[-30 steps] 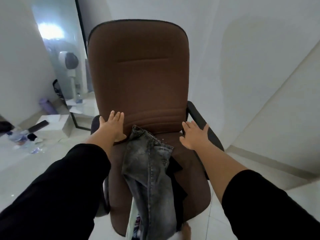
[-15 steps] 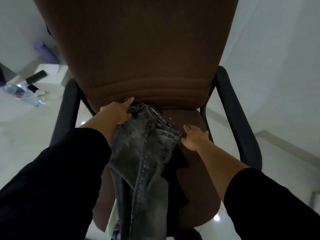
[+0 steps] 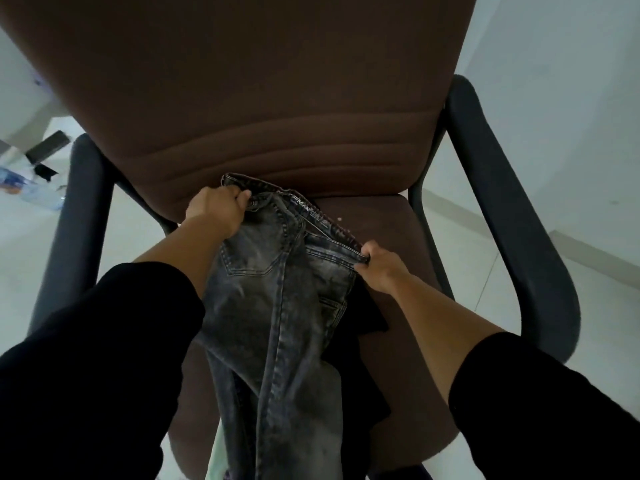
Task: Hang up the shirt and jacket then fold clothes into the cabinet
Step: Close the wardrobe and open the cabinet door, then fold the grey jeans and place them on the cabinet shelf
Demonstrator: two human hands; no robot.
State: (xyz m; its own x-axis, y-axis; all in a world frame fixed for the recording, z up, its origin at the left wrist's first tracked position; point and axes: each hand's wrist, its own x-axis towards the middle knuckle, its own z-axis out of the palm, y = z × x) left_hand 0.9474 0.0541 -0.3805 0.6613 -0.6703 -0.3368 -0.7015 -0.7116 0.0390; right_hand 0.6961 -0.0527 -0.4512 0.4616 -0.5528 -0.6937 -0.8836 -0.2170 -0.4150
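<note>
1. Both hands grip the waistband of the jeans on the chair seat: left hand far left, right hand right.
2. I judge the denim heavy and limp, not slippery; the waistband corners give the best hold.

1 brown chair with 2 black armrests, 1 pair of grey jeans, 2 hands.

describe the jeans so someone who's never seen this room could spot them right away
Find the brown office chair. The jeans lie on its seat, legs hanging off the front, both hands gripping the waistband. They are faded grey denim, unlike the black garment underneath.
</note>
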